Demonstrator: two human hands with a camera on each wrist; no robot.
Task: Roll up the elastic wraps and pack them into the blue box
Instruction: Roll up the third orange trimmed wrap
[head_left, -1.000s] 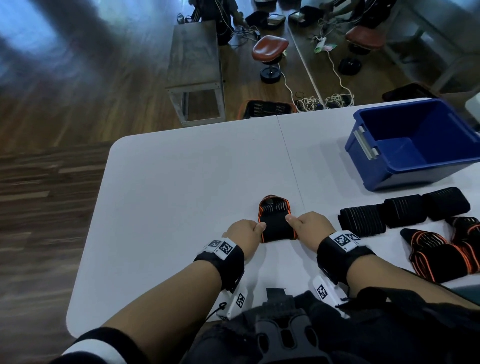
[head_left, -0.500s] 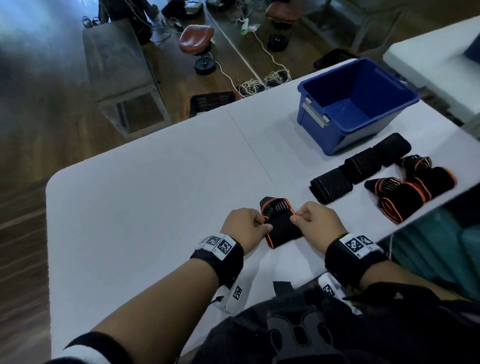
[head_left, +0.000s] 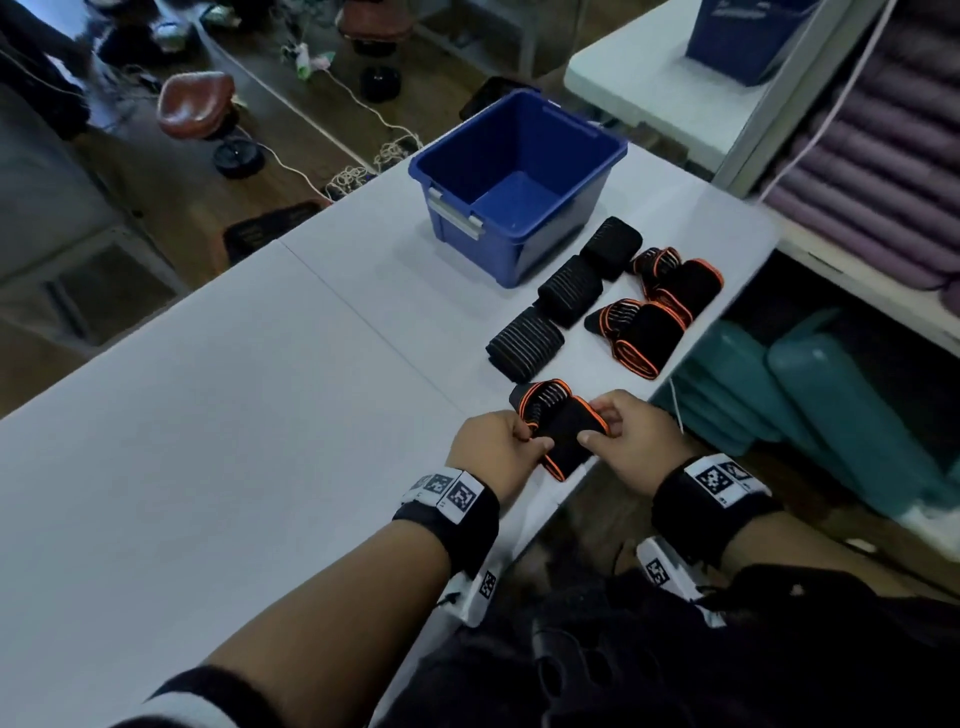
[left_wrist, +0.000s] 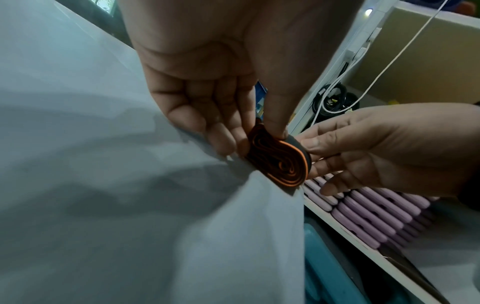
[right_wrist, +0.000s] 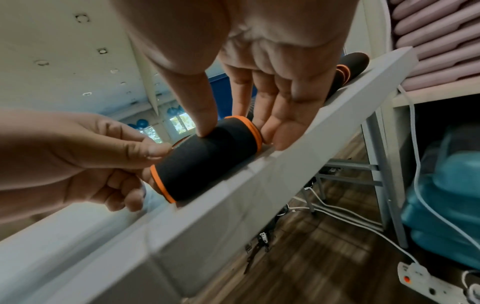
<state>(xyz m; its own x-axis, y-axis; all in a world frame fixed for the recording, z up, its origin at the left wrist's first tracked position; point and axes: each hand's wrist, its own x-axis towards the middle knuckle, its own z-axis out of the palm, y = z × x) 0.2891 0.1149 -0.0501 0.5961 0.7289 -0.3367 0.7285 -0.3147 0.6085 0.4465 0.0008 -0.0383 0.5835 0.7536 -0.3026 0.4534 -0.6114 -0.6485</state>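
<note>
Two hands at the near edge of a white worktop (head_left: 218, 415), holding one rolled elastic wrap (head_left: 563, 434) (black, orange-edged) between them. The left hand (head_left: 496, 449) grips the roll's left end, thumb on top and fingers curled beneath; the left wrist view shows the spiral of orange-edged layers at that end (left_wrist: 283, 162). The right hand (head_left: 631, 441) holds the right end, thumb pressed on the black outer face and fingers laid against the orange rim (right_wrist: 255, 131). The roll rests on the worktop's edge, its loose striped tail lying just beyond the fingers. Farther out from the right hand lie three black striped rolls (head_left: 569, 291) in a line and, beside them, two orange-edged wraps (head_left: 654, 317). Beyond these, well apart from both hands, stands the blue box (head_left: 519, 171), open and holding no wraps.
</note>
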